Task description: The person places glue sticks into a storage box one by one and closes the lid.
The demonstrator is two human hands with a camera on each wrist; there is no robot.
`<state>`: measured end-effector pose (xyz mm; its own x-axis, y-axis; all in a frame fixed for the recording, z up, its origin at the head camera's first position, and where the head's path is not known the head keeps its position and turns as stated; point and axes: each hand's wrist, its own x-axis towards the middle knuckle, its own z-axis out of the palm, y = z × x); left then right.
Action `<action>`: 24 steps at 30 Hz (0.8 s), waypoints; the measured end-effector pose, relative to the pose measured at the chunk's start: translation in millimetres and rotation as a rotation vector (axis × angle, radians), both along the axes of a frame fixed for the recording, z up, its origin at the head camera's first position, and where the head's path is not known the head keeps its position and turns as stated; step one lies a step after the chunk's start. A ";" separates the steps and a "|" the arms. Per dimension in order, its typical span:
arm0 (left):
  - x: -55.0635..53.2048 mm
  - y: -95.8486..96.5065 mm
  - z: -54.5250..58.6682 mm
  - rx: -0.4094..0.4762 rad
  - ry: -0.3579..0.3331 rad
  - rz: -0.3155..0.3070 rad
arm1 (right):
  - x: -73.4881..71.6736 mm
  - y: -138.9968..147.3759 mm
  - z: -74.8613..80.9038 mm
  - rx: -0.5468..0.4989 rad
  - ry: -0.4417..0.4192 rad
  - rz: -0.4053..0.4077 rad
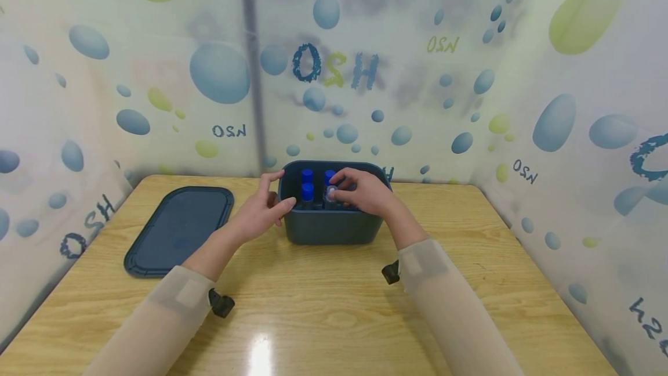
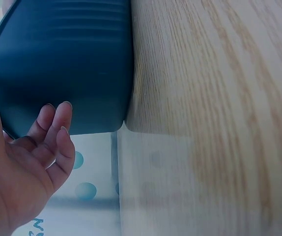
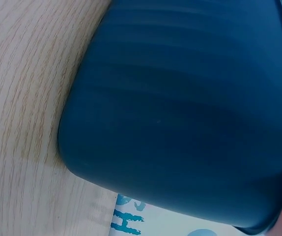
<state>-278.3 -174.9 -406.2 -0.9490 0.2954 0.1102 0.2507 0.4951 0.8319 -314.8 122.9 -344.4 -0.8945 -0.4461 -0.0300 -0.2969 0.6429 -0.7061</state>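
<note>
A dark blue-green bin stands on the table with several bottles upright inside, such as a blue-capped bottle at the left. My left hand is at the bin's left end, thumb and index finger extended to its rim. In the left wrist view, the other fingers bend loosely beside the outer wall. My right hand reaches over the front right rim and pinches the pale top of a bottle between thumb and fingers. The lower parts of the bottles are hidden by the bin's front wall.
A dark flat lid with rounded corners lies on the wooden table left of the bin. A patterned curtain hangs close behind the bin and along both sides of the table.
</note>
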 end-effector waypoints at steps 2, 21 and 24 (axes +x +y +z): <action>0.3 0.1 0.2 0.004 0.000 0.000 | 0.1 -0.1 -0.5 -0.003 0.004 0.001; 0.4 -0.7 -0.2 0.018 -0.003 -0.010 | 3.2 3.9 2.7 -0.230 0.256 -0.060; 1.1 -0.2 0.6 0.016 -0.003 -0.010 | 5.1 7.7 7.1 -0.255 0.289 -0.064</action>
